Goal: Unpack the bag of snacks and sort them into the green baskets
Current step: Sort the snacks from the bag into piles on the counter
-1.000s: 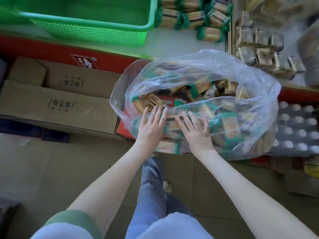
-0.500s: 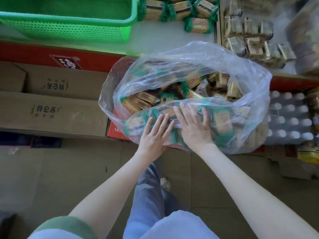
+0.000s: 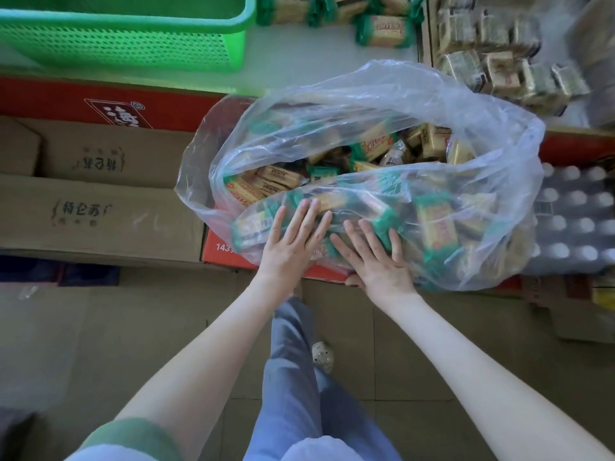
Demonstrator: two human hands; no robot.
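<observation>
Steadying the bag (image 3: 366, 104) before reaching in.
Left hand (image 3: 293, 247) and right hand (image 3: 379, 261) lie flat, fingers (image 3: 309, 211) straight and spread, on the near side of the bag, which sits full of snacks (image 3: 376, 141) on a red box (image 3: 226, 254) below the counter (image 3: 299, 61). Next, probably: reach through its open mouth and lift packets to the basket (image 3: 133, 38). Cartons (image 3: 100, 211) line the floor (image 3: 66, 344).

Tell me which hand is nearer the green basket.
Left. The left hand rests on the bag, below and right of the basket; the right hand lies beside it, farther right.
</observation>
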